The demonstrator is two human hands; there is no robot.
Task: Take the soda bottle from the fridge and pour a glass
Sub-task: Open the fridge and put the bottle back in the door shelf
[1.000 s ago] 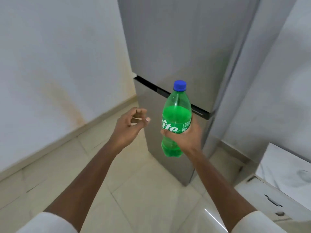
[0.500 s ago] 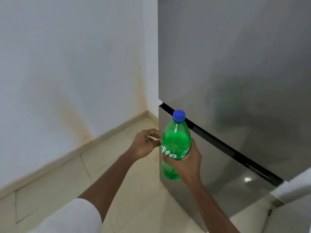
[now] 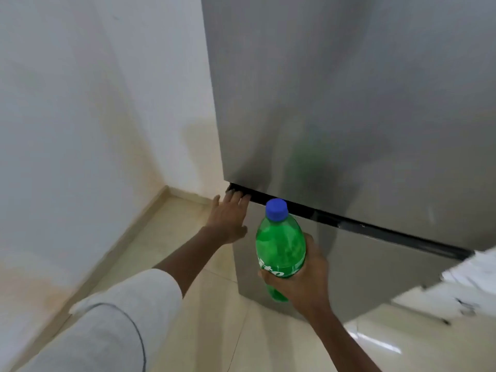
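Corner of a room: pale tiled floor (image 3: 220, 331), white wall (image 3: 80, 108) with brownish staining low down, left of the fridge. Fridge (image 3: 349, 103): grey metal finish, two doors, both shut, a dark seam (image 3: 375, 228) running between upper and lower door; a dim green reflection shows on the upper door.

Soda bottle (image 3: 280, 247): green plastic, blue cap (image 3: 277, 209) on, white lettering partly covered, held upright just in front of the fridge's lower door, below the seam.

Right hand (image 3: 300, 283): fingers wrapped closed around the bottle's lower half, thumb on the near side.

Left hand (image 3: 228, 217): fingers extended and slightly spread, holding nothing, their tips at the left end of the fridge's seam, reaching into the gap. White sleeve (image 3: 112, 323) on the left arm.

Blurred white surface (image 3: 456, 285) at the fridge's lower right; detail unreadable.
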